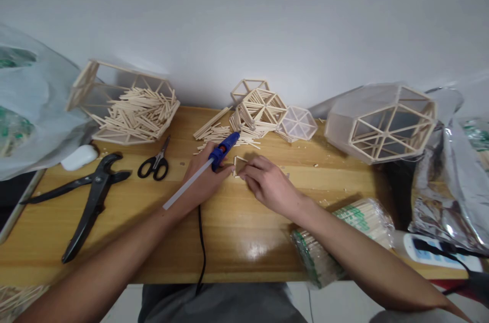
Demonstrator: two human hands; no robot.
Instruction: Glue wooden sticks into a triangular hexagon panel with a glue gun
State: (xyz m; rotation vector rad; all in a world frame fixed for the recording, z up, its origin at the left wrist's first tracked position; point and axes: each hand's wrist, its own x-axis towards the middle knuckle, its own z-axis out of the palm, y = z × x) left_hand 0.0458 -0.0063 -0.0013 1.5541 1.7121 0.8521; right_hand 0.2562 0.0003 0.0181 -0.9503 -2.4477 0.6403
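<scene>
Wall: plain, pale grey (244,17), far side, right behind the counter.
Counter (252,246): light wood, visible plank grain.
Light: soft, glossy reflection on the counter's near part.
Floor (317,302): pale tiles, dark joint line, near edge.

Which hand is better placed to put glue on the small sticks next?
Probably left: the left hand holds the blue glue gun, its nozzle near the small sticks. The right hand, fingertips at the sticks, looks better kept for steadying them.

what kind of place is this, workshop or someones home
Probably a home craft corner: a blue glue gun, a pile of cut sticks and hexagonal stick frames share a wooden table.
</scene>
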